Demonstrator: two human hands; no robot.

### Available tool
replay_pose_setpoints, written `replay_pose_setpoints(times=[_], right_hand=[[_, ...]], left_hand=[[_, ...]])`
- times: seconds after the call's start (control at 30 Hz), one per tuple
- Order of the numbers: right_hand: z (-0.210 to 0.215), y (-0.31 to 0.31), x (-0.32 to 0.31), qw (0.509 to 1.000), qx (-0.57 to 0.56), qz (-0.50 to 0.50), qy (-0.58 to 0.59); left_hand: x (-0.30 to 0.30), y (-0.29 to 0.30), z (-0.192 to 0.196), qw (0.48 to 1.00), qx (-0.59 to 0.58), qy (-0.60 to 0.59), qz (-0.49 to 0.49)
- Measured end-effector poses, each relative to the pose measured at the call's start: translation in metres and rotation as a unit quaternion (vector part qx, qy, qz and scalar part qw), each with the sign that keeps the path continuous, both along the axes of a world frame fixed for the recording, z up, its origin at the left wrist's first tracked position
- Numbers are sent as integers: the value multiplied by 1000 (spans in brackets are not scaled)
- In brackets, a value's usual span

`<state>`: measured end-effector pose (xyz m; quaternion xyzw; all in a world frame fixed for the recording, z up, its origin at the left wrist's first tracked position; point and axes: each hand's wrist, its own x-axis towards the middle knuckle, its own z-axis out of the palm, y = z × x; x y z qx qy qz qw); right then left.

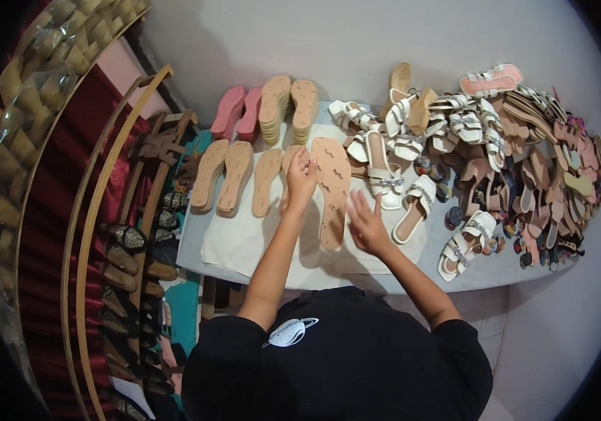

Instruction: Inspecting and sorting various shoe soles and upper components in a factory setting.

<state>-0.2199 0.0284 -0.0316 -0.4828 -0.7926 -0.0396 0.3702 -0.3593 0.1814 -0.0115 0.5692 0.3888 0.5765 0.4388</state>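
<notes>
A grey table (pixel 377 283) stands before me, sandals (pixel 540 168) heaped at its right, 2 pink stacks of soles (pixel 228 116) at its back left. Over its middle is a tan sole (pixel 332 203), its left edge gripped in my left hand (pixel 300 179), fingers bent; my right hand (pixel 369 228), loosely open and empty, is just beside it.

tan insole (pixel 332 191): marks (dark, scattered) too small to tell | black shirt (pixel 335 351): cut off below
</notes>
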Motion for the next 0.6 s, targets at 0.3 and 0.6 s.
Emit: replay_pose_setpoints(times=[0.3,0.6], right_hand=[[-17,53,-55,990,-72,-120,19],[-36,102,-79,985,-106,-124,50]], left_hand=[[-53,23,-12,995,-96,17,-14],[-78,69,-64,995,-27,77,-51]])
